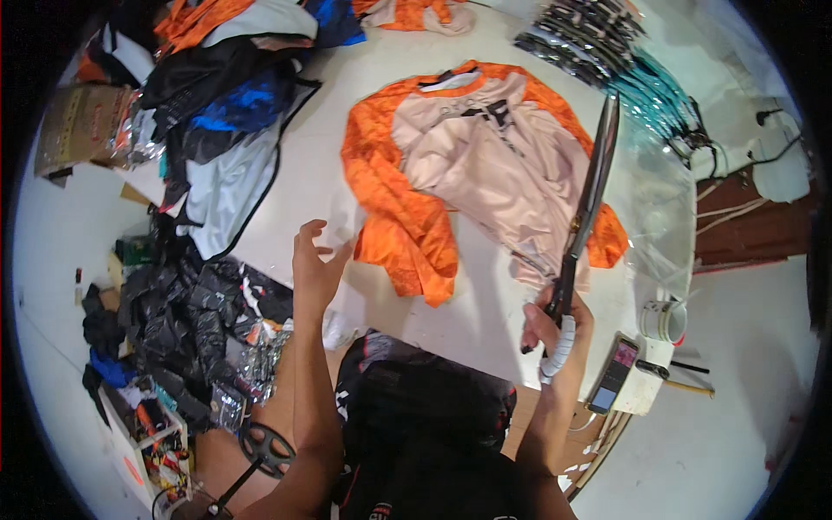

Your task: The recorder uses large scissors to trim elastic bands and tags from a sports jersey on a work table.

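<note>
A long-sleeved jersey (490, 165), pale pink with orange sleeves and collar, lies rumpled on the white table (286, 199), its neck toward the far side. My right hand (563, 325) grips a pair of long scissors (582, 217) by the handle, one loop of which is wrapped in white. The blades are together and point away from me, above the jersey's right side. My left hand (317, 264) is raised near the jersey's left sleeve, fingers apart and curled a little, holding nothing.
Black, blue and white garments (238, 121) pile up at the table's left. Packed clothes in clear plastic (624, 69) lie at the far right. Near the right edge are a phone (613, 377) and a mug (662, 321). Black plastic bags (186, 303) heap below on the left.
</note>
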The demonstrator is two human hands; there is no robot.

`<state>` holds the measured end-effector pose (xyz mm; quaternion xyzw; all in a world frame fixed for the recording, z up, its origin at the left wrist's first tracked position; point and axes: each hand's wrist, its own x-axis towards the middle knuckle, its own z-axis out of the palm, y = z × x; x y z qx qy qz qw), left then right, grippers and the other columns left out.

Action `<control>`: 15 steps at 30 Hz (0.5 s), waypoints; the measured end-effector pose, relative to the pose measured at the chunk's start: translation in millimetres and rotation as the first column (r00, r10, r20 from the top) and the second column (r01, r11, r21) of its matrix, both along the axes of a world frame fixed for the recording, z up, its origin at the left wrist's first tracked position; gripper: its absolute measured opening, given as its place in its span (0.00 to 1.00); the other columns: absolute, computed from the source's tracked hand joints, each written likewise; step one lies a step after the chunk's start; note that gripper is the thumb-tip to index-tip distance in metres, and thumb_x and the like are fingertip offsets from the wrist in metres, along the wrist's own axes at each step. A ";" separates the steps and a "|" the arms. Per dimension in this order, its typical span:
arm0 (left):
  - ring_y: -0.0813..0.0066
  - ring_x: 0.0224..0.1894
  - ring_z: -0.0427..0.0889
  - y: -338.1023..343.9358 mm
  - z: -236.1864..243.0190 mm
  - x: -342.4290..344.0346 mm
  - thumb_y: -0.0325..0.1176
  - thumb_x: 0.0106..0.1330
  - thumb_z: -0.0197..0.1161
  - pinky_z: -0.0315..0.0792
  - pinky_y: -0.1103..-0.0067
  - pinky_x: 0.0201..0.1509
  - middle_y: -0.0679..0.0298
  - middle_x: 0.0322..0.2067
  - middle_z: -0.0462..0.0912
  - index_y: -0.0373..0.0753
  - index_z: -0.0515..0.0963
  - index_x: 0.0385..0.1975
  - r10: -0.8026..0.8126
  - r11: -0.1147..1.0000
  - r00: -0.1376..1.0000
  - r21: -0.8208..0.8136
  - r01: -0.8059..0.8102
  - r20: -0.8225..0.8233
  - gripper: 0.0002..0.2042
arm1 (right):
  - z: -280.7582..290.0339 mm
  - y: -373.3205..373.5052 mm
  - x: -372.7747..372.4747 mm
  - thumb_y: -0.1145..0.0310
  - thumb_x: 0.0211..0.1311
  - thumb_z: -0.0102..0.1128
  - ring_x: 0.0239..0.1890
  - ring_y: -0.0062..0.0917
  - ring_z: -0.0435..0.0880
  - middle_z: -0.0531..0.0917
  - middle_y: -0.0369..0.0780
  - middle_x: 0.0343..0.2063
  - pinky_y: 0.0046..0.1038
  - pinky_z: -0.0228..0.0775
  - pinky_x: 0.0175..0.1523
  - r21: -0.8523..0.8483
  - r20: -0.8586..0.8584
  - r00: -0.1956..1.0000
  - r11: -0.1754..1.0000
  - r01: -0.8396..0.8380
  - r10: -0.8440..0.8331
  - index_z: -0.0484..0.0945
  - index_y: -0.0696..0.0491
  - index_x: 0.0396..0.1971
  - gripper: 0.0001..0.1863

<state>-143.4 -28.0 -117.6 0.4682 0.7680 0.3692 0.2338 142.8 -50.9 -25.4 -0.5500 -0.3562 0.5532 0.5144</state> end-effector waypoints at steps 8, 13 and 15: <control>0.72 0.33 0.78 4.4 -13.4 0.4 0.33 0.56 0.64 0.70 0.79 0.30 0.57 0.33 0.80 0.32 0.77 0.37 0.012 0.987 0.993 0.157 -0.030 0.114 0.13 | -31.1 -14.1 -4.0 0.80 0.46 0.65 0.12 0.08 0.64 0.69 0.28 0.13 0.13 0.50 0.16 -0.112 0.111 0.979 0.981 -0.158 0.170 0.69 0.53 0.22 0.12; 0.63 0.32 0.78 42.6 -19.0 13.4 0.34 0.54 0.65 0.71 0.73 0.33 0.53 0.32 0.79 0.31 0.77 0.34 -0.121 0.963 0.992 0.241 0.123 -0.023 0.13 | -38.4 -23.0 -9.8 0.79 0.46 0.66 0.15 0.06 0.60 0.68 0.26 0.14 0.12 0.47 0.20 -0.186 0.143 0.955 0.955 -0.232 0.259 0.69 0.53 0.21 0.12; 0.62 0.32 0.78 52.9 -23.4 13.7 0.33 0.54 0.65 0.71 0.74 0.33 0.52 0.31 0.79 0.30 0.77 0.34 -0.159 0.962 0.986 0.216 0.164 -0.041 0.13 | -40.0 -25.9 -10.8 0.79 0.45 0.67 0.16 0.06 0.60 0.67 0.25 0.14 0.12 0.48 0.22 -0.202 0.172 0.945 0.949 -0.241 0.277 0.69 0.53 0.20 0.13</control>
